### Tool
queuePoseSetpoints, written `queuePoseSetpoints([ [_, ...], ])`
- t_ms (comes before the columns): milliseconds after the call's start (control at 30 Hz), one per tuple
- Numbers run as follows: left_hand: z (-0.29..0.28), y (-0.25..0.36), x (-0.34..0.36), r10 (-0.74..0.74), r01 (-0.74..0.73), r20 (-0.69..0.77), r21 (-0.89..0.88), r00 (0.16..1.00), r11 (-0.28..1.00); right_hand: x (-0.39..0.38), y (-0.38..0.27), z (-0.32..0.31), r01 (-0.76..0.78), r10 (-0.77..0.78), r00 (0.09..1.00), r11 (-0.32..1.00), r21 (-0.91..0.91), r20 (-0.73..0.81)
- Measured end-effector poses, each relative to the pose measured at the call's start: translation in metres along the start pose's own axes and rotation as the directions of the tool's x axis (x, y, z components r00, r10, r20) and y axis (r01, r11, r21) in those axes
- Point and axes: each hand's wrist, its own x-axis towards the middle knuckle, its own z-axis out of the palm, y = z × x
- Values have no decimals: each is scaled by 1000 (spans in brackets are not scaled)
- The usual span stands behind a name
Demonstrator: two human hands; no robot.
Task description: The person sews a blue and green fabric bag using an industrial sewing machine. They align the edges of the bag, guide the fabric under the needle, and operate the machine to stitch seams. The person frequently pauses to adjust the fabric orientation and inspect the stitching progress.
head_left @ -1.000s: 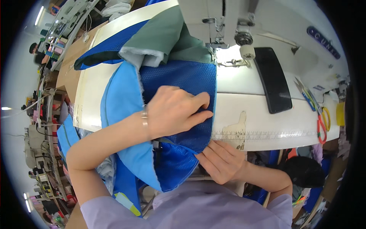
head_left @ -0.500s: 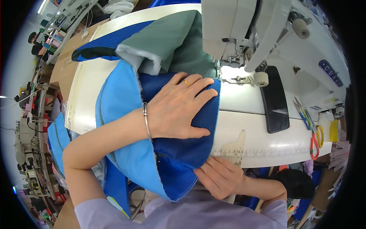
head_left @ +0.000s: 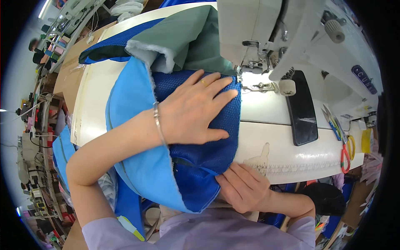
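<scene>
My left hand [head_left: 196,110] lies flat with spread fingers on a dark blue textured fabric [head_left: 225,146], its fingertips close to the sewing machine's presser foot [head_left: 238,74]. At the near right corner of that fabric, my right hand [head_left: 243,187] pinches its edge between thumb and fingers. The fabric's right edge runs up to the foot. Light blue fabric [head_left: 135,100] with a pale fuzzy raw edge joins it on the left, passing under my left forearm. Beyond my left hand, grey-green fabric [head_left: 183,37] with a white padded edge is folded over and reaches under the machine head [head_left: 241,25].
Right of the foot, a long black plate [head_left: 302,108] lies on the white machine table [head_left: 271,137]. Red-handled scissors [head_left: 345,156] and yellow-handled ones sit near the right edge, beside a yellow tape roll [head_left: 367,141]. A ruler strip [head_left: 291,168] follows the near edge.
The dark blue fabric has shifted slightly away from me toward the presser foot. Both hands have moved the same way with it, the left still flat and the right still pinching.
</scene>
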Motion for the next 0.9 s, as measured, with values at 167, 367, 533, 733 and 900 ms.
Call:
queuePoseSetpoints([
  [167, -44, 72, -42, -44, 85, 163, -255, 986, 963, 2, 5, -6, 28, -28, 997, 1000, 6, 71],
  [367, -21, 43, -54, -260, 171, -301, -292, 918, 941, 10, 13, -7, 128, -125, 987, 991, -28, 100],
  [533, -19, 48, -51, -80, 48, -282, -117, 956, 992, 9, 12, -15, 309, -286, 944, 942, -134, 167],
  [733, 3, 63, -64, 130, -122, -162, 61, 978, 991, 4, 13, -17, 316, -301, 943, 943, -102, 140],
  [900, 14, 67, -63, 142, -134, -143, 61, 980, 989, 0, 11, -20, 338, -323, 936, 935, -107, 138],
])
